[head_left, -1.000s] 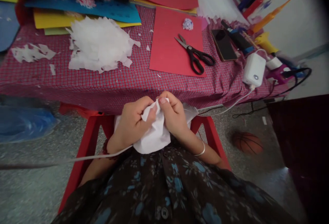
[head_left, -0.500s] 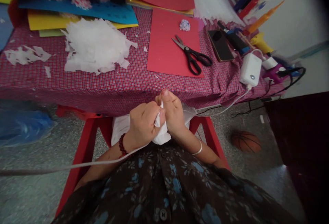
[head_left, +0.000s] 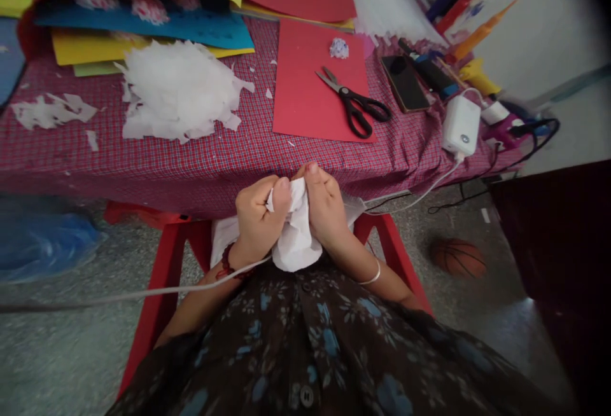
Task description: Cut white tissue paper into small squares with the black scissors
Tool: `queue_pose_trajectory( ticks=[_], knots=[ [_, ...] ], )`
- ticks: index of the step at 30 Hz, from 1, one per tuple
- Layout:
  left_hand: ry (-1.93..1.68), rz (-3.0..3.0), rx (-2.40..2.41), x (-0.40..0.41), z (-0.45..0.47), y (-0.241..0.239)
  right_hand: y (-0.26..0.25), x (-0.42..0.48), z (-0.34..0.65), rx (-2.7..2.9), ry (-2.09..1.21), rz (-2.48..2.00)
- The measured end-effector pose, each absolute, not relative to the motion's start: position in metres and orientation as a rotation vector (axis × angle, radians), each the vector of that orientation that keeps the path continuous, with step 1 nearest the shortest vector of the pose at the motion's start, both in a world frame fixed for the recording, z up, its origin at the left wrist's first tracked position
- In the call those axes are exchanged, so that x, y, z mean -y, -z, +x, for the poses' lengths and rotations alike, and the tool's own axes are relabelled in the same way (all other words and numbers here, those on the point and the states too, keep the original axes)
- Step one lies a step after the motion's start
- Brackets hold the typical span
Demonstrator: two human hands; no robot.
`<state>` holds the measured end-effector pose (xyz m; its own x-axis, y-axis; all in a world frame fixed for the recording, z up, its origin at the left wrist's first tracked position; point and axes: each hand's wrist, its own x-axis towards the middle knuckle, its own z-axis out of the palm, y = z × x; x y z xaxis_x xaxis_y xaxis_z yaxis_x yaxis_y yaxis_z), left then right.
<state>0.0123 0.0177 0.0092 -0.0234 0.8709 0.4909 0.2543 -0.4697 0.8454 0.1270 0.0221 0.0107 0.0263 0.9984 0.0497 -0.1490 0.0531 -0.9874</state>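
Both my hands are closed on one sheet of white tissue paper (head_left: 296, 238) held over my lap, just below the table's front edge. My left hand (head_left: 258, 220) pinches the paper's upper left part with thumb and fingers. My right hand (head_left: 325, 209) grips the upper right part, fingers pressed together. The paper is bunched between the hands and hangs down in a loose fold. More white paper (head_left: 223, 236) lies on my lap behind the left hand.
A checked red tablecloth (head_left: 200, 158) covers the table. On it lie a heap of white tissue (head_left: 176, 88), a red sheet (head_left: 310, 88) with black scissors (head_left: 356, 101), a phone (head_left: 405, 83) and a white charger (head_left: 461, 126). A red stool (head_left: 157, 276) and a basketball (head_left: 459, 258) are below.
My hands pressed close together around the paper half a second ago; now they have parted a little and more of the white sheet shows between them.
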Motion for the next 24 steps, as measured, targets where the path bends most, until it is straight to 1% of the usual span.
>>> queue_pose_trajectory(
  ticks=[7,13,18,24],
  knots=[
    [-1.47,1.742,-1.037,-0.013,0.016,-0.025,-0.021,-0.027,0.119,1.125,-1.175,-1.073],
    [-1.586,1.858,-1.273,-0.028,0.017,-0.03,-0.034,-0.027,0.11,1.212,-0.983,-1.036],
    [-1.75,1.984,-1.43,-0.056,0.016,-0.052,-0.056,-0.073,0.101,1.241,-0.959,-0.949],
    [-1.776,2.021,-1.368,-0.122,0.015,-0.098,-0.097,-0.138,0.095,1.217,-0.94,-0.809]
  ],
)
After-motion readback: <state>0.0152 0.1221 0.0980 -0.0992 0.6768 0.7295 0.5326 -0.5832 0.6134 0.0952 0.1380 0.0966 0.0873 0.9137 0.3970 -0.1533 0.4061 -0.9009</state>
